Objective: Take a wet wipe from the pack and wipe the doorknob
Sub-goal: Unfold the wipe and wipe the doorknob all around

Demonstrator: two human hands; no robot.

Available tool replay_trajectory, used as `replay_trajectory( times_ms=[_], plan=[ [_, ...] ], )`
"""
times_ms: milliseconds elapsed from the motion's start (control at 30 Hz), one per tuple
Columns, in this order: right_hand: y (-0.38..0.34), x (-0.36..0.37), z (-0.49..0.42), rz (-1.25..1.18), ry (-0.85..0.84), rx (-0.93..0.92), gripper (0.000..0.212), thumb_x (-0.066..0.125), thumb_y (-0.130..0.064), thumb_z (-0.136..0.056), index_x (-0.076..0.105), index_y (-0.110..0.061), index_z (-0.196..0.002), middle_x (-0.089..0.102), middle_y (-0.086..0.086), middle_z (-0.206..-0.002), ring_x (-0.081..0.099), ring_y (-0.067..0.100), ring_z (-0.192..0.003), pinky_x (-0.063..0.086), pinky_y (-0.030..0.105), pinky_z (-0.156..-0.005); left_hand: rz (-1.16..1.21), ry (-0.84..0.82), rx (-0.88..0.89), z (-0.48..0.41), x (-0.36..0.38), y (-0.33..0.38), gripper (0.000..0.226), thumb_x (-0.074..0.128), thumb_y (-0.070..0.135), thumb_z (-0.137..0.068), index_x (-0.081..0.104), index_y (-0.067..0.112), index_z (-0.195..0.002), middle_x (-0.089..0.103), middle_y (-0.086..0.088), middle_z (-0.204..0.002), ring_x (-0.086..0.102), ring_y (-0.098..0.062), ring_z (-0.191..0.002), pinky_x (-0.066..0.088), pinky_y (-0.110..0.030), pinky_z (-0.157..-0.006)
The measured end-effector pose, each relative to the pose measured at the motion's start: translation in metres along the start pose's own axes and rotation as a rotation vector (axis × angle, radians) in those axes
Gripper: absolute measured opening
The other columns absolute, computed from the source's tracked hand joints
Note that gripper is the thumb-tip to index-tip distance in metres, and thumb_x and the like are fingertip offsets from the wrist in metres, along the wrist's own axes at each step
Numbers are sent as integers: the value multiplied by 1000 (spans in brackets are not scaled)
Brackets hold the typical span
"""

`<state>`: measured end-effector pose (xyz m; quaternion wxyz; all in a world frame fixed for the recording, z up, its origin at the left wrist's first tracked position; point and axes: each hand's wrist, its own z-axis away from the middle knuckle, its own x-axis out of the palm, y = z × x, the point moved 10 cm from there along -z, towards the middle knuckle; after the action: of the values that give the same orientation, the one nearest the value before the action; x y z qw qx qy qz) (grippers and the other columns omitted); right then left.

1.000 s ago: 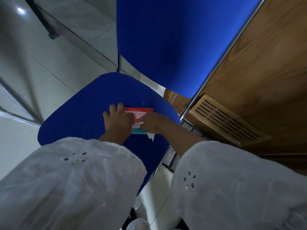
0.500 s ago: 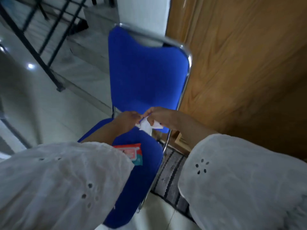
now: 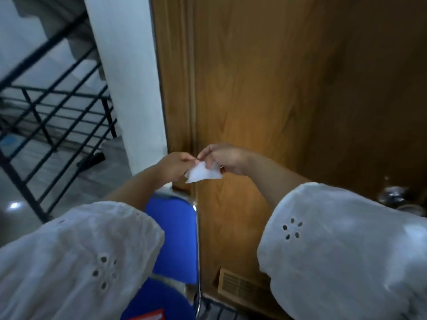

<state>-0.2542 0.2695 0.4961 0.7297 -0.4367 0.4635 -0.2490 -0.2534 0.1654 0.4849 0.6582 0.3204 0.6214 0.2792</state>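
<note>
Since a second ago the small white folded wet wipe (image 3: 202, 173) has left the red-and-teal wipe pack (image 3: 147, 316), which still lies on the blue chair seat (image 3: 161, 301) at bottom edge; view has risen to the brown wooden door (image 3: 265, 88). Left hand (image 3: 175, 165) and right hand (image 3: 227, 158) both pinch the wipe, apparently unfolding it; round metal doorknob (image 3: 392, 196) sits well right, untouched; extraction done, wiping pending.

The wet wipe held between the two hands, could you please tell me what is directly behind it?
Behind the wet wipe is the wooden door, near its frame. The wipe and both hands cover the stretch directly behind.
</note>
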Motion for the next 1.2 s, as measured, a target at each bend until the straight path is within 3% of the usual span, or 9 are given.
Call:
replay_trajectory(
  times_ms=[67, 300, 433, 533, 667, 767, 933, 1067, 1200],
  plan=[
    [-19, -38, 15, 7, 58, -28, 28, 43, 10, -82, 53, -10, -98, 52, 5, -89, 48, 17, -81, 41, 27, -64, 22, 4, 54, -3, -5, 42, 24, 50, 30, -91, 62, 15, -106, 57, 1, -75, 53, -13, -72, 41, -24, -62],
    [-62, -150, 96, 53, 227, -139, 25, 52, 5, -81, 58, -12, -100, 57, 7, -97, 53, 18, -88, 43, 26, -70, 235, 17, 163, 4, 10, 171, 13, 54, 28, -89, 61, 21, -97, 60, -1, -104, 55, -15, -99, 46, -29, -80],
    [-66, -200, 149, 62, 338, -199, 25, 56, 3, -79, 59, -11, -99, 58, 4, -92, 55, 16, -85, 44, 22, -65, 385, -46, 209, 18, 32, 227, 10, 54, 26, -89, 62, 20, -88, 62, -5, -106, 59, -12, -93, 49, -25, -78],
    [-65, -231, 186, 0, 452, -252, 27, 63, 0, -78, 59, -11, -102, 58, 3, -96, 56, 16, -92, 47, 22, -69, 569, -93, 206, 25, 53, 256, 20, 53, 23, -90, 61, 14, -106, 61, -9, -121, 60, -20, -106, 49, -34, -95],
    [-54, -260, 228, -66, 719, -313, 29, 73, -6, -74, 57, -16, -96, 57, -4, -88, 55, 7, -79, 43, 15, -60, 937, -133, 172, 41, 77, 280, 31, 50, 19, -92, 55, 10, -121, 61, -8, -125, 62, -18, -106, 51, -30, -91],
    [-45, -261, 256, -38, 913, -382, 25, 74, -5, -72, 55, -13, -87, 52, -3, -79, 49, 7, -70, 45, 22, -68, 1103, -186, 180, 53, 94, 289, 34, 48, 17, -92, 52, 9, -125, 56, -7, -132, 58, -19, -115, 48, -32, -98],
    [-32, -239, 274, -58, 925, -439, 5, 63, -9, -83, 66, -5, -81, 64, -1, -78, 57, 11, -76, 47, 27, -78, 1117, -297, 299, 74, 115, 298, 20, 48, 16, -92, 62, 14, -106, 60, -5, -127, 61, -15, -109, 50, -27, -86],
    [-16, -221, 274, -99, 918, -382, 37, 58, -34, -88, 67, 2, -83, 69, 15, -84, 59, 11, -75, 45, 27, -75, 824, -130, 355, 78, 114, 276, 11, 57, 25, -87, 67, 19, -86, 68, -6, -108, 65, -16, -101, 52, -31, -88],
    [-6, -213, 271, -190, 909, -353, 31, 60, -28, -88, 66, 2, -86, 65, 5, -77, 57, 7, -71, 44, 18, -69, 796, -124, 419, 81, 113, 268, 10, 61, 25, -85, 69, 19, -82, 69, -6, -103, 65, -16, -100, 52, -26, -77]
  ],
)
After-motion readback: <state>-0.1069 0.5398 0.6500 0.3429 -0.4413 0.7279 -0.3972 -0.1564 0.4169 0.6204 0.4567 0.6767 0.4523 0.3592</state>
